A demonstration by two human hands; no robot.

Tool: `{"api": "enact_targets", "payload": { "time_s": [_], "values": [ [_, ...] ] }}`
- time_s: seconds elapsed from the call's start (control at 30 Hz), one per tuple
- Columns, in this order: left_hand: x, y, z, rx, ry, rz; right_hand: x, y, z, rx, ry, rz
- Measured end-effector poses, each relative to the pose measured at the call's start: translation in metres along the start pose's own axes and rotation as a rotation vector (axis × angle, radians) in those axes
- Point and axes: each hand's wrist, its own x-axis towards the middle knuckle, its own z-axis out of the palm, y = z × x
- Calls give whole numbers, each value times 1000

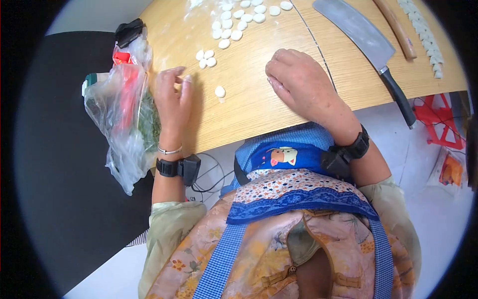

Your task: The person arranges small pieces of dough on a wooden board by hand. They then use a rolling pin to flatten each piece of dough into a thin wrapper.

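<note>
My left hand is over the left edge of the wooden table, its fingers curved and apart, with nothing seen between them. My right hand is closed above the table, its fingers curled under; what they hold, if anything, is hidden. Between the hands, nearer the left one, lies a single small white dough piece. Several flattened dough pieces form a small cluster farther back, and a larger group of dough pieces spreads beyond it.
A cleaver lies at the right, its black handle over the front edge. Beside it are a wooden rolling pin and a braided white strip. Plastic bags with greens hang at the left edge. A red stool stands below.
</note>
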Motion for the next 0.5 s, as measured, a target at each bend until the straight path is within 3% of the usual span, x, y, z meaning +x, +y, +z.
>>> {"api": "enact_targets", "payload": {
  "time_s": [0.1,0.13,0.2,0.23,0.5],
  "values": [
    [-5,32,1,-216,-270,119,1,-1,-1,-4,2,-1],
    [-6,36,4,-215,-268,115,1,-1,0,-2,0,-5],
    [-8,39,10,-142,-225,317,1,-2,0,5,7,-2],
    [-11,38,12,-172,-257,223,1,-2,-1,6,7,-2],
    [-9,30,8,-244,-227,51,0,0,1,-14,17,-26]
  ]
}}
